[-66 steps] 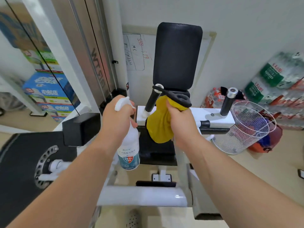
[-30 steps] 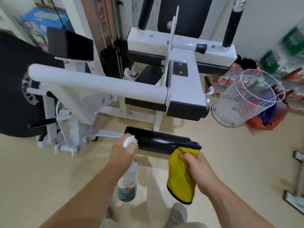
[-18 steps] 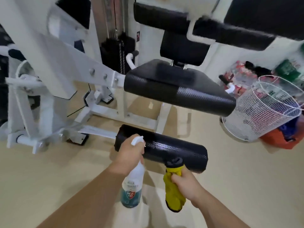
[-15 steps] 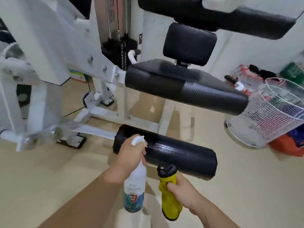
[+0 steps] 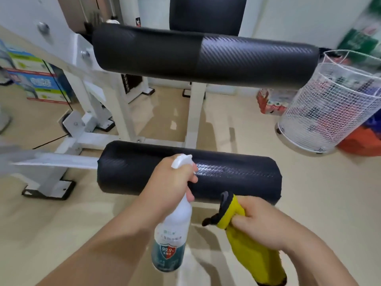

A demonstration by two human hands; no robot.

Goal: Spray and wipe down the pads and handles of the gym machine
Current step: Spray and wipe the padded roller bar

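The left hand (image 5: 171, 182) has its grip closed round the narrow neck of a white plastic spray bottle (image 5: 173, 234), fingers curled under the trigger head. The bottle is a slim cylinder that tapers upward, with a teal label bearing a red and blue shield. Its nozzle sits just in front of the lower roller pad (image 5: 237, 174), pointing at it.

That pad is a thick black cylinder with a fine woven, carbon-like texture. A glossy patch shines on its top, right beside the nozzle. It is mounted crosswise on a white metal arm (image 5: 55, 163) that comes in from the left, low over the beige floor (image 5: 309, 203).

The right hand (image 5: 259, 221) grips a bunched yellow cloth (image 5: 253, 252). The cloth looks soft and fuzzy, with a dark stitched edge that pokes out above the thumb. It hangs from the fist, just below the near edge of the lower pad; I cannot tell whether it touches.

Above and behind is the upper roller pad (image 5: 206, 56), longer, with a smooth matte left part and the same weave on the right. The white frame (image 5: 121, 104) of painted square tube stands under it.

A white wire-mesh basket (image 5: 329, 112), round and flaring upward, stands on the floor to the right. Printed cartons (image 5: 39, 81) are stacked at the far left.
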